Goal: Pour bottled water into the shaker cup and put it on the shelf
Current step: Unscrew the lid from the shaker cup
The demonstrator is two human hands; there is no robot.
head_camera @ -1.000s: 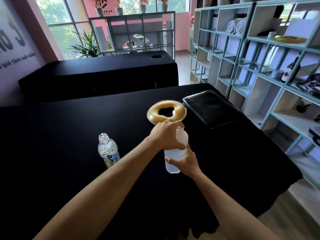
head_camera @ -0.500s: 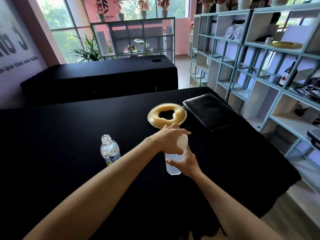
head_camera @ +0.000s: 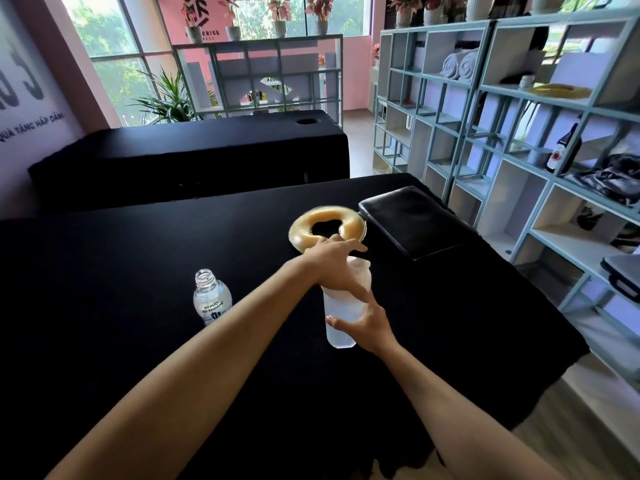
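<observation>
On the black-draped bench (head_camera: 138, 271), the right hand (head_camera: 370, 323) wraps its grip round the translucent shaker cup (head_camera: 341, 315) while the left hand (head_camera: 334, 263) presses its lid. The uncapped water bottle (head_camera: 212, 299) stands beside, so pouring appears done. The shelf (head_camera: 571, 237) still awaits the cup.

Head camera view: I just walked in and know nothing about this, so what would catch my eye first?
Two bare arms reach over a black-covered table: the right hand grips a frosted shaker cup from the side while the left hand rests on its top. To their left stands an uncapped water bottle, and just beyond the hands lies a golden ring-shaped cushion. A pale blue shelf unit fills the right side of the room.
</observation>
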